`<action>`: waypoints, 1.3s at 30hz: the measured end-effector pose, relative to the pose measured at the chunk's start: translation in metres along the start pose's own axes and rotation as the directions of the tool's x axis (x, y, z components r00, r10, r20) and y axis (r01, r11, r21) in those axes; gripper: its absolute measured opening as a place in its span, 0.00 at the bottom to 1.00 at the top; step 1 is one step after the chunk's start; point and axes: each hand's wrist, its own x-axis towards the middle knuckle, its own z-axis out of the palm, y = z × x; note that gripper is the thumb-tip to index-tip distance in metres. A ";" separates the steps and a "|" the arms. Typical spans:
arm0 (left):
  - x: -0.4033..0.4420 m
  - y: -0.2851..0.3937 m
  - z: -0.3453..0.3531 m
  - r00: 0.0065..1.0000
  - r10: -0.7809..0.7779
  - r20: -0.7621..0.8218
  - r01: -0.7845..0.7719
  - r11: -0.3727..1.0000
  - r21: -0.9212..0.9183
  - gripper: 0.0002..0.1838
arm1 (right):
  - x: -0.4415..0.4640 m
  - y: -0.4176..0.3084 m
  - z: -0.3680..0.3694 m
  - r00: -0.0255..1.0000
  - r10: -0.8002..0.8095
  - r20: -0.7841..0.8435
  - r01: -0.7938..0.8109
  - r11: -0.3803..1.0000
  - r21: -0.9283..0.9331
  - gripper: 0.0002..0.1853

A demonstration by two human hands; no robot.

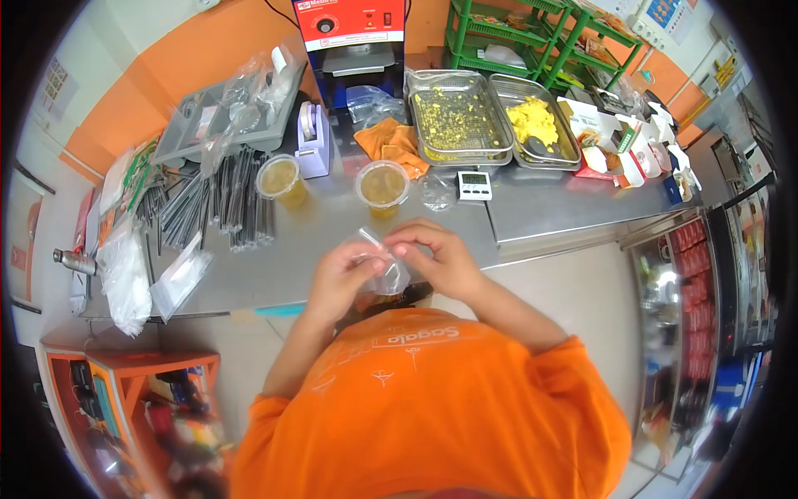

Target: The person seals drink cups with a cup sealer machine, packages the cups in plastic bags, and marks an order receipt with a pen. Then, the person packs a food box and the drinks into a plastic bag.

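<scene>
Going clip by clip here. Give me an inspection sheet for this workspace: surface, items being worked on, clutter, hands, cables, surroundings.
Surface: metal worktop, reflective.
Items being worked on: clear plastic piece, lid or bag, cannot tell; left cup and right cup, both holding yellowish-brown contents, stand beyond the hands.
Clutter: dark straws in a loose spread; tape dispenser; crumpled orange cloth; digital timer.
Hands: left hand and right hand both pinch the plastic; bare, no gloves.
Cables: dark cable beside the red-fronted machine; its far end is out of view.
Surroundings: green rack behind the worktop; orange shelf unit at lower left, contents blurred.
</scene>
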 end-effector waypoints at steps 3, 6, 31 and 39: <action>0.008 0.000 0.014 0.997 0.022 -0.072 -0.013 0.993 0.117 0.06 | -0.004 -0.004 -0.002 0.996 0.091 0.018 -0.091 0.996 -0.021 0.12; 0.015 -0.002 0.021 1.000 0.025 -0.016 -0.021 0.978 0.206 0.11 | -0.008 0.003 -0.009 0.919 0.378 0.108 -0.393 0.893 0.219 0.11; 0.012 -0.017 0.013 0.994 -0.106 0.039 0.107 0.994 -0.019 0.05 | -0.010 0.022 -0.007 0.933 -0.357 -0.052 0.253 0.750 -0.612 0.06; 0.015 -0.016 0.012 0.927 0.368 0.072 -0.322 0.682 0.657 0.09 | -0.016 0.043 -0.018 0.908 -0.379 -0.177 0.125 0.651 -0.749 0.08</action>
